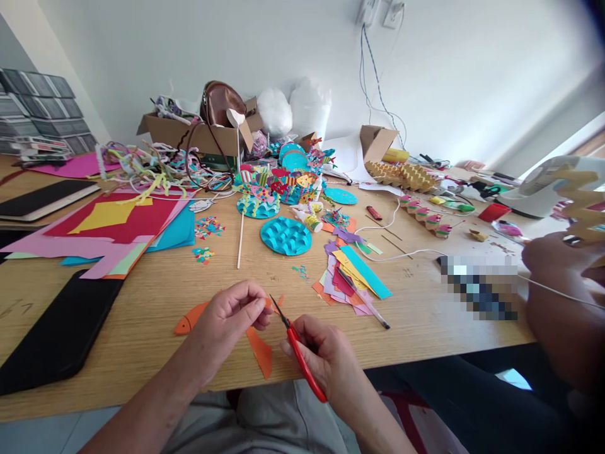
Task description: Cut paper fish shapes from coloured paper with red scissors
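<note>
My left hand [231, 318] pinches a piece of orange paper [261, 353] just above the wooden table's near edge [142, 378]. My right hand [321, 353] grips small red-handled scissors [297, 350], their dark blades pointing up-left at the paper by my left fingertips. An orange paper fish [189, 318] lies on the table just left of my left hand.
Coloured paper strips with a pen [354, 280] lie beyond my right hand. Blue scalloped paper discs [285, 235], a wooden stick [241, 239], coloured sheets [108, 227], a black pad [57, 334] and a cardboard box [198, 135] crowd the table. Another person's hand [553, 258] works at right.
</note>
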{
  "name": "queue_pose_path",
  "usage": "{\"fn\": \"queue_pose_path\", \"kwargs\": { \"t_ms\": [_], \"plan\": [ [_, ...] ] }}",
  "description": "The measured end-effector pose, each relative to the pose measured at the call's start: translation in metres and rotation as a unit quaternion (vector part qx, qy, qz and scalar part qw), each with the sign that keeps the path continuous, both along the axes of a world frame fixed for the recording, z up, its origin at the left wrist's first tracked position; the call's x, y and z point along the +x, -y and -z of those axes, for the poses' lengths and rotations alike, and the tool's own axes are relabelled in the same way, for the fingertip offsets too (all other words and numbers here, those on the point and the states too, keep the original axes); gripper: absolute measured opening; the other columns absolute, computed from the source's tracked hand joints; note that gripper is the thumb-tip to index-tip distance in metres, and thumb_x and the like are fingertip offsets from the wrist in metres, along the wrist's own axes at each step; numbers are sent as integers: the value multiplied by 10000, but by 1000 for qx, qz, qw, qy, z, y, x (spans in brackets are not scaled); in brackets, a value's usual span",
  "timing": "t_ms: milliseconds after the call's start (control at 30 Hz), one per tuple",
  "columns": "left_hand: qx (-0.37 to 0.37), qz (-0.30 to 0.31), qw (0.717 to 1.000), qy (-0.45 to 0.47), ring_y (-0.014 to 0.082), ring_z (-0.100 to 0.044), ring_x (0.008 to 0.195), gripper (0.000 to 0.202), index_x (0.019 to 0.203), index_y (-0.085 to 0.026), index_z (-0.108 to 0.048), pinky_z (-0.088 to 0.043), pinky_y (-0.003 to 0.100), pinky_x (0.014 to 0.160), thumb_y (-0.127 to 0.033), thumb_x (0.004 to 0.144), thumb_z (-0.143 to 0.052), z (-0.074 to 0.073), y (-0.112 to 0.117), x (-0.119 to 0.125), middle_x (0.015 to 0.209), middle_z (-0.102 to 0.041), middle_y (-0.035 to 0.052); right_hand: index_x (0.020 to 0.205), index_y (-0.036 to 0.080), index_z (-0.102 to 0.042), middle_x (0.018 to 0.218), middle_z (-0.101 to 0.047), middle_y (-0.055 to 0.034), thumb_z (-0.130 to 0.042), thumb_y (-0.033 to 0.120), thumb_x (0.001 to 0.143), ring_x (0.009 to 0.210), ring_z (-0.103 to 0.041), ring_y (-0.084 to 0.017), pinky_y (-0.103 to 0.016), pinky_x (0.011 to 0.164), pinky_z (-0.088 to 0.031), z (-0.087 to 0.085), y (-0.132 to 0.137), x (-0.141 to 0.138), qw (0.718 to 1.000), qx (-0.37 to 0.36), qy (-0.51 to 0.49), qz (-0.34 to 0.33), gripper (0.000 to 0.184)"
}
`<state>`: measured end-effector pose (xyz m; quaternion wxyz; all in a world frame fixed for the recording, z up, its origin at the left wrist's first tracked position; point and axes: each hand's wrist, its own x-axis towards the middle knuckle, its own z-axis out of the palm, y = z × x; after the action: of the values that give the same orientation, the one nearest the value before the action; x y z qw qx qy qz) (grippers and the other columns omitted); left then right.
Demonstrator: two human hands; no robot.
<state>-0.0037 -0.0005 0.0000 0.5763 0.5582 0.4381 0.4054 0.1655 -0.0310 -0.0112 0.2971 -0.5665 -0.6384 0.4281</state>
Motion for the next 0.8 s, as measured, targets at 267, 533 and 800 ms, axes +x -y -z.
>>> {"fn": "queue_pose_path", "kwargs": {
  "t_ms": [267,533,800],
  "plan": [
    [87,58,956,-274,115,-458,566,173,684,-203,-507,-370,228,551,-336,781,-455,-27,-28,-47,582,-462,-56,686,189,-464,628,-543,-4,-457,301,836,573,-455,-143,-240,523,-233,-8,-16,13,964,74,248,-64,187],
    [80,85,862,-494,123,-495,528,157,667,-184,-511,-384,231,513,-280,778,-455,-41,-98,-89,532,-476,-53,725,185,-528,704,-651,-75,-451,259,846,660,-581,-223,-264,518,-220,-7,-24,20,914,53,391,-90,161],
    [56,117,792,-597,215,-607,941,313,1138,-158,-552,-520,415,782,-316,867,-550,-15,-137,-104,1139,-592,75,732,204,-513,730,-681,-69,-412,288,880,690,-622,-243,-268,526,-281,8,-24,34,915,44,391,-88,197]
  ]
}}
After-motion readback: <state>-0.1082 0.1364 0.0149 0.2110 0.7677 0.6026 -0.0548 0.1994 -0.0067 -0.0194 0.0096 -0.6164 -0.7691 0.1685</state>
